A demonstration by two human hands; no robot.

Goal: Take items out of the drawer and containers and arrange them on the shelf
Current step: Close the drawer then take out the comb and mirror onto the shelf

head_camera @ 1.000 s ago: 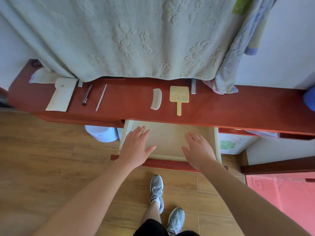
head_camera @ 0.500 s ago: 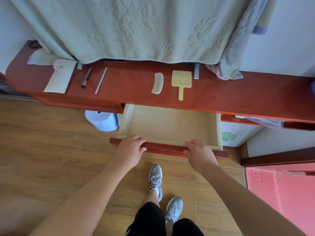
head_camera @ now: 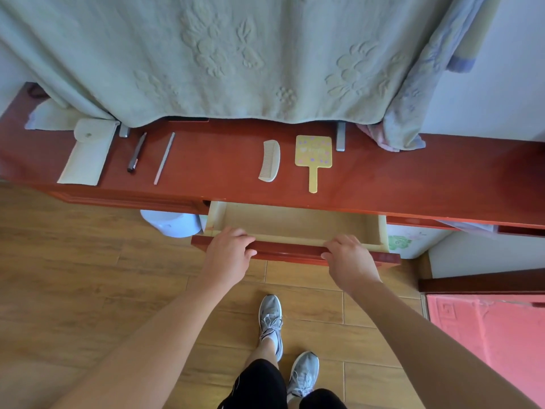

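Bright, even daylight, soft shadows, sharp focus, wide-angle bending at edges.

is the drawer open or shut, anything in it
Partly open: the drawer sticks out under the shelf; its visible floor is bare, both hands on its front.

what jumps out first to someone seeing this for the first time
Both hands grip the red front of an open drawer low in the middle: the left hand near its left end, the right hand further right, and its visible part looks bare. Behind it, on the red shelf, lie a white comb and a yellow hand mirror side by side. A pale green cloth hangs across the top.
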